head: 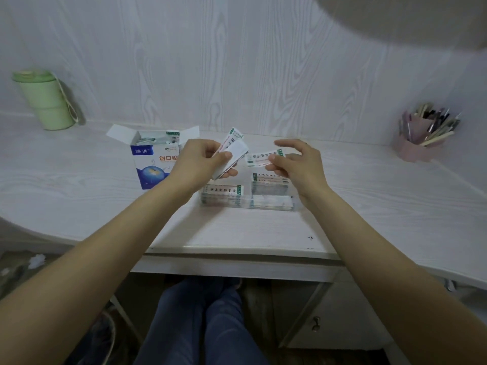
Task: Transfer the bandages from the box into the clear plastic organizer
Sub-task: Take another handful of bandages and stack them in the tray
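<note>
- Left hand [203, 160] – grips small stack of bandages [232, 151], thumb on top, fingers curled under; stack raised above desk, just right of box. Prob. held as supply so other hand can peel off one at a time.
- Right hand [295, 162] – pinches single bandage [264, 158] betw. thumb & fingertips, other fingers spread; strip lies flat, print side up, above organizer's far side. Looks lined up for dropping into a compartment.
- Box [150, 164] – blue/white, upright, top flaps open, more bandages visible inside; stands left of organizer, near enough for short reach.
- Organizer [247, 198] – clear plastic, on desk [237, 233] just below both hands. Several compartments already hold stacked bandages, laid flat lengthwise; exact no. of compartments hard to tell thru clear walls.
- Task status (judgement) – partway: some in organizer, some in hand, some in box.
- Other: green cup [44, 101] w/ lid, far left by wall; pink pen holder [421, 138] far right. Both well apart from work area.
</note>
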The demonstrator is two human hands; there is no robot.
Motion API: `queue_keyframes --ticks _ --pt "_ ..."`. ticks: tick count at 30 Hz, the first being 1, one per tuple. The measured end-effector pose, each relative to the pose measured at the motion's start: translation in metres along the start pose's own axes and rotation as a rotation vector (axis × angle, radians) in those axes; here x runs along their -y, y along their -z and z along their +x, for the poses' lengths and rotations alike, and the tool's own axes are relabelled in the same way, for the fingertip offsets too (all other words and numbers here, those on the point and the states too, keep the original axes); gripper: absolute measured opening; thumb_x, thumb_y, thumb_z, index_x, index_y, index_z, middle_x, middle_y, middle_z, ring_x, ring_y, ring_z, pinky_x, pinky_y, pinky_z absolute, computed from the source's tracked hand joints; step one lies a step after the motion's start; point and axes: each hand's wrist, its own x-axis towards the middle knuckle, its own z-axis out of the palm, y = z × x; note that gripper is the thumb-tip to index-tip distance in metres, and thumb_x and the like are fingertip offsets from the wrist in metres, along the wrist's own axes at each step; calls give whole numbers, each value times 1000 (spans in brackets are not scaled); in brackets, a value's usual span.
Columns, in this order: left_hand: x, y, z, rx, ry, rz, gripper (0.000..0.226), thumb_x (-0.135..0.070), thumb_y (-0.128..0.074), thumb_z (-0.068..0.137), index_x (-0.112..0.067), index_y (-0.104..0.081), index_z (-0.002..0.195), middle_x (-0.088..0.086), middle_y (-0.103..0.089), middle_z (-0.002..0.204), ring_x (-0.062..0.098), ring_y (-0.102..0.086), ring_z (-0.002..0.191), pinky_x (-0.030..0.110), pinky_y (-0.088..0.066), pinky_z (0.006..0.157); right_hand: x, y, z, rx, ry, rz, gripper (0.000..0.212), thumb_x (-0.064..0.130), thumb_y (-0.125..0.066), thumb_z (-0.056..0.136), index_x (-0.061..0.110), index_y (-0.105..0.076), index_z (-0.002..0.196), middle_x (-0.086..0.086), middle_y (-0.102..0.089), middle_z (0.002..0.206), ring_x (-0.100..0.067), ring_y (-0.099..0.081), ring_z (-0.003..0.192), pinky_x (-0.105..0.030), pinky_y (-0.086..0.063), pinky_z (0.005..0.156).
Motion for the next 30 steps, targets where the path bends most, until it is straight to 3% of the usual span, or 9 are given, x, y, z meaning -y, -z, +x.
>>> queue_keyframes --ticks 4,7,11,22,25,27,30 --pt "-2 -5 5 -5 -4 6 10 -10 -54 95 -6 -62 97 9 -68 98 15 -72 74 22 -57 67 -9 13 15 -96 10 -211 6 6 -70 83 8 -68 88 -2 -66 73 -13 -66 59 -18 -51 63" --pt "-3 -9 7 5 -4 -7 11 -10 -53 95 -5 -62 98 9 -68 97 17 -72 77 26 -58 74 -14 16 20 -106 35 -380 4 9 -71 81 6 -69 84 6 -60 66 -12 -62 56 -9 -42 54" --pt "-3 -12 10 10 -3 13 10 -11 -53 95 -8 -63 97 5 -69 90 18 -72 76 28 -57 76 -23 13 24 -19 59 -615 6 13 -71 80 14 -67 75 5 -52 56 -12 -53 60 -23 -38 53" --pt "-1 -10 11 14 -2 -13 10 -9 -53 95 -7 -62 99 5 -68 90 16 -72 76 27 -58 75 -25 5 32 95 84 -982 7 24 -71 82 17 -69 84 0 -63 97 -22 -54 104 -35 -49 77" --pt "-1 -9 10 18 -1 -31 11 -9 -53 95 -7 -62 101 2 -68 90 14 -72 74 24 -58 73 -21 1 30 66 171 -842 3 21 -66 85 19 -68 84 5 -65 93 -14 -57 97 -32 -49 80" --pt "-1 -8 9 24 11 -57 13 -10 -54 94 -6 -62 104 4 -68 91 14 -72 75 24 -58 73 -9 -5 21 67 198 -560 11 28 -64 88 18 -68 86 9 -67 86 -4 -59 82 -20 -46 72" --pt "-2 -7 8 57 36 -105 17 -9 -58 92 -4 -62 108 7 -70 94 17 -72 79 27 -58 76 8 -16 10 149 111 -206 19 32 -69 85 14 -69 90 4 -70 78 -4 -63 66 -16 -44 60"
